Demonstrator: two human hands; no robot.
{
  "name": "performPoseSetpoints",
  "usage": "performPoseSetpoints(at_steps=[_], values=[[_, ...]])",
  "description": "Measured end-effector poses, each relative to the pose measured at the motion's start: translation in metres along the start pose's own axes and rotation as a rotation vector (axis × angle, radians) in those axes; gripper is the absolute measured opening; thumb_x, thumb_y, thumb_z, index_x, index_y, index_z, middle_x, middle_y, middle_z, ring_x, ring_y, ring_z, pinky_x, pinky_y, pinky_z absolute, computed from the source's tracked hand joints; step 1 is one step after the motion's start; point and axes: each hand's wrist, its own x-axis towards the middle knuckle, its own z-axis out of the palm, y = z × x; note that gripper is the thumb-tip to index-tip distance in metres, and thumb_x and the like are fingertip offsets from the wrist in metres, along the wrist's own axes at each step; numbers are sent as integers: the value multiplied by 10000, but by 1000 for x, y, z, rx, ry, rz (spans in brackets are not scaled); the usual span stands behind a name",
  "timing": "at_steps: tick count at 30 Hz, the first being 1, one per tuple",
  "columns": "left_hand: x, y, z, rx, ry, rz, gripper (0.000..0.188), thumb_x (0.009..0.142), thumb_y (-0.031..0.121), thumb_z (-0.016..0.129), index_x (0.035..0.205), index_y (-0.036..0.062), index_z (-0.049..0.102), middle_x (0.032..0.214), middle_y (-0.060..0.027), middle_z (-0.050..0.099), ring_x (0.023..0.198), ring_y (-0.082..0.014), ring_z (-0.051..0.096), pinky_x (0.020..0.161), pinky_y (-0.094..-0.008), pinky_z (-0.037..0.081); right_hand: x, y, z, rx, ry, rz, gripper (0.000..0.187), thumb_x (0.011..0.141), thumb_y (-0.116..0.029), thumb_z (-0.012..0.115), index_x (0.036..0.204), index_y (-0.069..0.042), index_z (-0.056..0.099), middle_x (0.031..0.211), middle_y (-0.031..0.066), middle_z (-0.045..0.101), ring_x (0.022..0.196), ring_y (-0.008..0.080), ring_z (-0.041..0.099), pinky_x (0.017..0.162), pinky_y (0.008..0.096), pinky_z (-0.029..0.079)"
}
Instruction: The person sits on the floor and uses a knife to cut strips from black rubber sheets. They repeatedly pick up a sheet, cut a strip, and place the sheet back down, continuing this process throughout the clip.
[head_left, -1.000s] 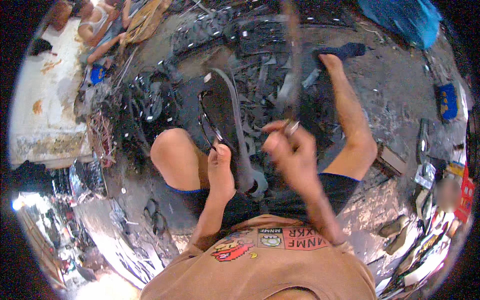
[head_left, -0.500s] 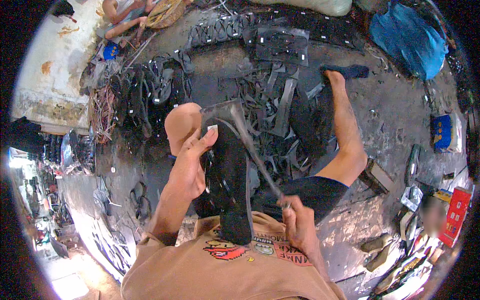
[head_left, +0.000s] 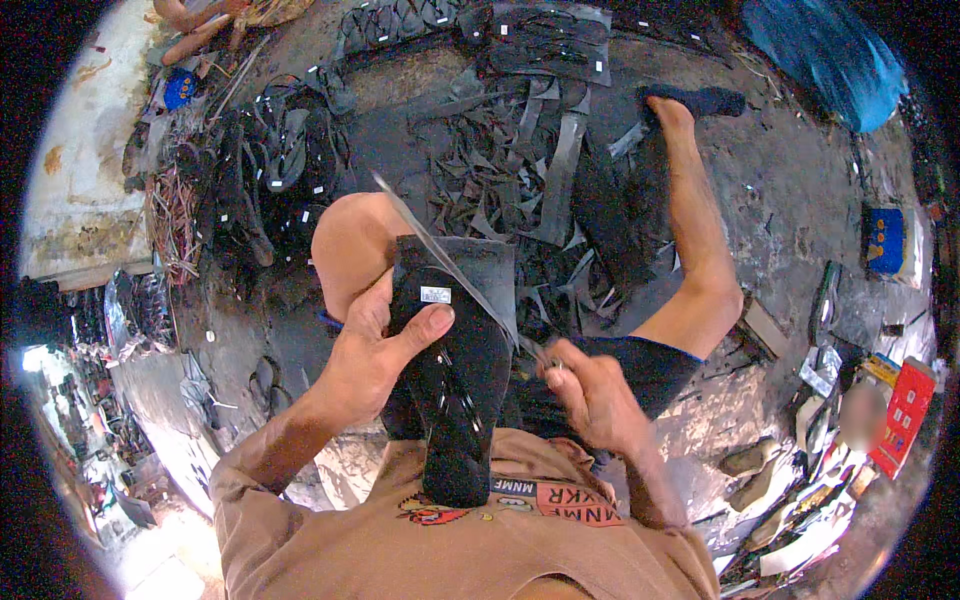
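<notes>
My left hand (head_left: 365,350) is closed round the left edge of a black rubber sandal (head_left: 455,385), thumb on top. The sandal lies lengthwise above my lap, its near end against my shirt. A flat rubber margin (head_left: 490,262) extends past its far end, and a small white label (head_left: 436,294) is stuck on it. In my closed right hand (head_left: 595,395) is a long thin knife (head_left: 440,250). Its blade slants up and left across the rubber margin, with the tip beyond the far left corner. Whether the edge is in the rubber, I cannot tell.
Beyond my knees lies a heap of black rubber offcuts (head_left: 490,170). Black sandals (head_left: 265,170) are grouped at the far left, near another person's arm (head_left: 195,38). A blue plastic bag (head_left: 825,60) is at the far right; a red box (head_left: 903,415) stands right.
The knife has swung from beside the sandal's right edge to a slant across its far end. My left thumb has moved nearer me, below the label. The whole view has shifted slightly.
</notes>
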Motion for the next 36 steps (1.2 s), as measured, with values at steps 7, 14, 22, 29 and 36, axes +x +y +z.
performPoseSetpoints(at_steps=[7, 14, 22, 29, 36], values=[[11, 14, 1, 4, -9, -34, 402, 1019, 226, 694, 1334, 27, 545, 1141, -26, 673, 1048, -121, 636, 953, -311, 519, 84, -47, -51, -125, -195, -179, 420, 1073, -387, 468, 1323, -57, 540, 876, 303, 699, 846, 518, 675, 780, 609, 531], [13, 5, -6, 89, -116, -107, 426, 1034, 248, 665, 1368, 17, 536, 1200, -41, 668, 1140, -144, 628, 1015, -313, 495, 131, -88, -83, -284, -376, -320, 541, 1070, -327, 508, 1537, -72, 409, 823, 211, 711, 738, 415, 700, 700, 501, 528], [15, -1, 48, -216, -26, 394, 410, 1017, 330, 591, 1361, 108, 601, 1243, -94, 703, 1252, -316, 604, 1171, -558, 348, 38, -52, -29, 539, 423, -345, 704, 975, -126, 504, 1644, -135, 283, 872, 18, 637, 719, 117, 537, 660, 310, 490], [42, -3, 89, -1060, -302, 458, 343, 930, 231, 566, 1240, 121, 664, 1244, -107, 694, 1233, -311, 608, 1207, -591, 359, 34, -38, -4, 813, 640, -364, 551, 1097, -207, 455, 1613, -115, 285, 754, 17, 559, 559, 73, 482, 497, 242, 407], [46, 25, 98, -1080, -233, 210, 380, 919, 343, 599, 1149, 57, 697, 1048, -117, 754, 1032, -312, 698, 1085, -523, 497, 29, -22, -8, 848, 468, -487, 550, 1126, -356, 435, 1609, -149, 272, 668, 51, 535, 461, 103, 465, 409, 247, 372]])
